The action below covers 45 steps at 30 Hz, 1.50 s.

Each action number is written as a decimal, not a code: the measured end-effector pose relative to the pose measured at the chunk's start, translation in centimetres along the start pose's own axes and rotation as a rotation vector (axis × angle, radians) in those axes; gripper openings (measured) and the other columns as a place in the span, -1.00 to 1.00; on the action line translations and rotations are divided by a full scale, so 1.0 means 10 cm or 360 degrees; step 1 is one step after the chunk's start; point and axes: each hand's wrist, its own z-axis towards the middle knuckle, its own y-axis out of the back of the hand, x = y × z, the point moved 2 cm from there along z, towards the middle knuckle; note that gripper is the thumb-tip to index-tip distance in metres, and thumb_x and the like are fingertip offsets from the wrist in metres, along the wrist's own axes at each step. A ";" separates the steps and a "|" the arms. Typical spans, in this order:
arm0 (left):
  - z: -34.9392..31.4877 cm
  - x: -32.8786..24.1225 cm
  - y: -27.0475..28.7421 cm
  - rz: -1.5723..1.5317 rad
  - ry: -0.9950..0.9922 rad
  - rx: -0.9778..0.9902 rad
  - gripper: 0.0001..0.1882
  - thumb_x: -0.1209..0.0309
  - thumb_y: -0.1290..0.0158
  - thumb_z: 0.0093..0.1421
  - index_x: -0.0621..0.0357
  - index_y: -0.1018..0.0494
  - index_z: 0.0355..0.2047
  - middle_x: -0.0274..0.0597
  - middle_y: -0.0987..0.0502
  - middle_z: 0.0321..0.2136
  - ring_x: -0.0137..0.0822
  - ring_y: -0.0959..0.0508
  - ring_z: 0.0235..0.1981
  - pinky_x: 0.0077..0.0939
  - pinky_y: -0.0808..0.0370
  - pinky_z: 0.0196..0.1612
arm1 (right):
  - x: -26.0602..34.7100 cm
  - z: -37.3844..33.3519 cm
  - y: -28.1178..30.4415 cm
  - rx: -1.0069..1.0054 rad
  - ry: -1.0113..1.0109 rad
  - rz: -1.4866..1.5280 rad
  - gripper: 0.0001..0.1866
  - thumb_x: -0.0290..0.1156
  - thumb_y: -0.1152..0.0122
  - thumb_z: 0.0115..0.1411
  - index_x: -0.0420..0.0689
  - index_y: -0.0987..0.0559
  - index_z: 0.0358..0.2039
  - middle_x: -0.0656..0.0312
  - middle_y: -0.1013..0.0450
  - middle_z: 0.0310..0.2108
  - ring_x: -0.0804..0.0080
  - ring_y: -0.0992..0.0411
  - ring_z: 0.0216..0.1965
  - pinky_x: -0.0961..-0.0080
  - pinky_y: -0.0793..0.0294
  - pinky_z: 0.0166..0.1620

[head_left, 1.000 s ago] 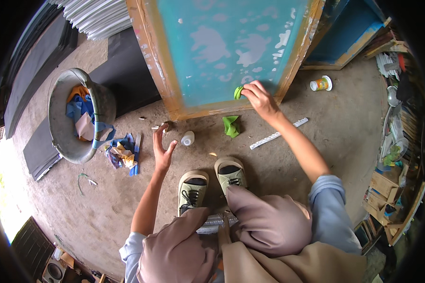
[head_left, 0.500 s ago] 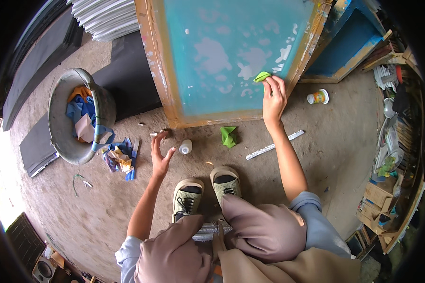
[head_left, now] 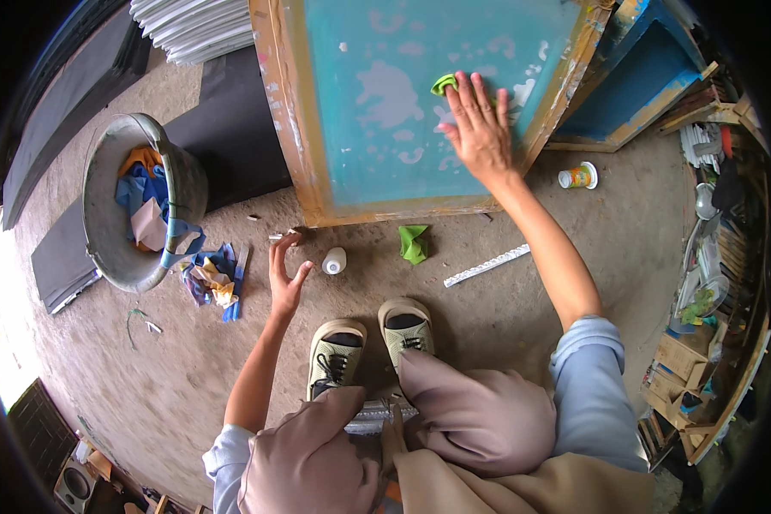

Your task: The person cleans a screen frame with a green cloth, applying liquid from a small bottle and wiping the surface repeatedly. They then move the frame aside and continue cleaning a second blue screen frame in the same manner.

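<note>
A wooden-framed printing screen (head_left: 364,176) with teal mesh and pale blotches leans in front of me. My right hand (head_left: 481,133) presses on its mesh, fingers stretched and spread, with a crumpled green cloth (head_left: 444,84) under the fingertips. Part of that cloth is hidden by the fingers. Over the floor to the left, my left hand (head_left: 284,278) has its thumb and curved fingers apart. A small pale stick (head_left: 275,236) shows at its fingertips; whether it is held or on the floor I cannot tell. Beside that hand stands a small white bottle (head_left: 334,260).
Another green cloth (head_left: 414,244) lies below the screen, near a white strip (head_left: 487,265). A bucket (head_left: 103,248) of rags stands left, with more rags (head_left: 212,278) beside it. A cup (head_left: 578,176) lies right, near a blue framed screen (head_left: 608,103). My shoes (head_left: 337,355) are below.
My right hand has moved up and left across the mesh with the green cloth, its fingers now spread rather than pinched. The left hand keeps nearly the same place and shape.
</note>
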 end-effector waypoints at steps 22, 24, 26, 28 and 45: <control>0.10 -0.15 0.00 -0.0051 -0.0015 -0.0076 -0.42 0.12 -0.16 -0.01 0.18 -0.35 -0.03 -0.05 -0.34 -0.05 -0.11 -0.31 0.05 -0.25 -0.21 0.12 | 0.05 -0.07 0.41 0.0357 0.0575 0.0099 -0.49 -0.45 -0.15 0.06 0.02 -0.38 0.08 0.51 -0.11 0.24 0.51 0.02 0.29 0.22 0.07 0.30; 0.12 -0.17 0.00 -0.0070 -0.0019 -0.0072 -0.42 0.12 -0.16 -0.01 0.18 -0.35 -0.03 -0.05 -0.34 -0.05 -0.11 -0.31 0.05 -0.25 -0.21 0.11 | 0.09 -0.08 0.50 0.0075 0.0305 0.0277 -0.60 -0.58 -0.15 0.01 -0.02 -0.51 -0.09 0.33 -0.30 0.08 0.38 -0.28 0.07 0.36 -0.33 0.07; 0.14 -0.19 -0.02 -0.0006 -0.0043 -0.0054 -0.43 0.13 -0.16 -0.01 0.18 -0.36 -0.04 -0.05 -0.34 -0.05 -0.11 -0.31 0.05 -0.25 -0.22 0.11 | 0.04 -0.21 0.45 -0.0158 -0.0032 0.0572 -0.66 -0.62 -0.15 0.00 -0.06 -0.54 -0.16 0.23 -0.38 -0.04 0.33 -0.39 -0.09 0.46 -0.48 -0.08; 0.09 -0.16 0.07 0.0058 -0.0026 -0.0068 -0.43 0.13 -0.16 -0.01 0.18 -0.36 -0.04 -0.05 -0.34 -0.06 -0.11 -0.31 0.05 -0.25 -0.22 0.11 | 0.20 -0.03 0.69 -0.0183 -0.0555 0.0933 -0.76 -0.63 -0.19 -0.02 -0.17 -0.56 -0.28 0.20 -0.40 -0.24 0.34 -0.42 -0.27 0.56 -0.52 -0.25; 0.09 -0.06 0.04 -0.0098 -0.0024 -0.0097 -0.44 0.15 -0.15 0.00 0.21 -0.36 -0.04 -0.05 -0.35 -0.06 -0.10 -0.32 0.03 -0.26 -0.21 0.12 | 0.48 -0.53 -0.08 0.0059 -0.0219 0.0482 -0.33 -0.34 -0.03 0.17 -0.19 -0.02 0.24 0.08 0.15 0.30 0.15 0.20 0.32 0.15 0.19 0.30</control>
